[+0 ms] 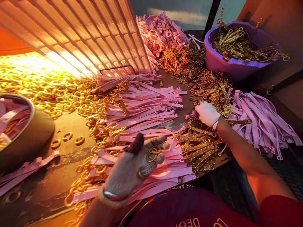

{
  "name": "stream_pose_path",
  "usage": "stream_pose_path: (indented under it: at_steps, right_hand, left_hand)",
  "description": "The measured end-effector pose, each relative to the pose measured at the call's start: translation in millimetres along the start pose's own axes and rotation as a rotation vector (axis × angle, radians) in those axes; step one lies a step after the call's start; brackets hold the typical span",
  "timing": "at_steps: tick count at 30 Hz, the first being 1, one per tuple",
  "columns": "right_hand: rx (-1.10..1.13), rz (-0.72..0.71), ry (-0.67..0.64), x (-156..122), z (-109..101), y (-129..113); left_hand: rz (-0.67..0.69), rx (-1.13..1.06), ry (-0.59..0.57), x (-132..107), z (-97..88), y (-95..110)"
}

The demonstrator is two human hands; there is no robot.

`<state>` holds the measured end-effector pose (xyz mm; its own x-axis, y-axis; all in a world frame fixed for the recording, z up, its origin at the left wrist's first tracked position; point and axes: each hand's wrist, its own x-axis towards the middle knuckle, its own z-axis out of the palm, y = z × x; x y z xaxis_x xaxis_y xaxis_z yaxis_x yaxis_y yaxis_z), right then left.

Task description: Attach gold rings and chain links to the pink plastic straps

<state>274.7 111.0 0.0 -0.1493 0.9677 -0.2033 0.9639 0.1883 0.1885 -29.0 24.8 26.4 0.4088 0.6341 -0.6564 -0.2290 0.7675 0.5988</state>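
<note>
Both hands wear pale knitted gloves. Palm up, the left hand (pixel 132 162) curls its fingers loosely around several small gold-coloured rings (pixel 153 154), above rows of flat pale-pink strips (pixel 151 102) laid across the dark worktop (pixel 71 121). Farther off, the right hand (pixel 207 114) bends its fingers down at the edge of a heap of gold-coloured, patterned links with looped ends (pixel 213 90). A short pink end shows just beside its fingertips, but I cannot tell whether they grip anything.

The step in hand looks like picking out or arranging pieces at the heap with the right hand while the left keeps rings ready. More links lie fanned over the near strips' right ends; loose pink strips (pixel 258 118) spread beyond the right forearm. As I judge it, the next move calls for a fine fingertip pinch, a level left palm and undisturbed rows.
</note>
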Motion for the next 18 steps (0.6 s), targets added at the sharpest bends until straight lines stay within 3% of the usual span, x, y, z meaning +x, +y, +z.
stream_pose_path:
  at_steps: [3, 7, 10, 12, 13, 16, 18]
  right_hand:
    - [0.0, -0.002, -0.017, 4, 2, 0]
    - [-0.012, 0.044, 0.035, 1, 8, 8]
    - [0.105, 0.044, 0.319, -13, 8, 8]
    - [0.365, -0.072, 0.54, -30, 3, -3]
    - [0.533, -0.161, 0.592, -40, -1, -13]
    - [0.962, -0.392, 0.487, -72, -14, -52]
    - [1.019, -0.436, 0.432, -88, -19, -78]
  left_hand:
    - [-0.01, -0.073, -0.05, 1, 9.1, -2]
    - [0.083, 0.069, -0.014, -1, 5.7, -16]
    - [0.162, 0.168, 0.03, 1, 2.3, -26]
    - [0.212, 0.222, 0.072, 4, 3.6, -29]
    - [0.249, 0.251, 0.093, 5, 5.4, -30]
    - [0.36, 0.333, 0.132, 7, 12.5, -29]
    - [0.376, 0.351, 0.118, 6, 16.4, -29]
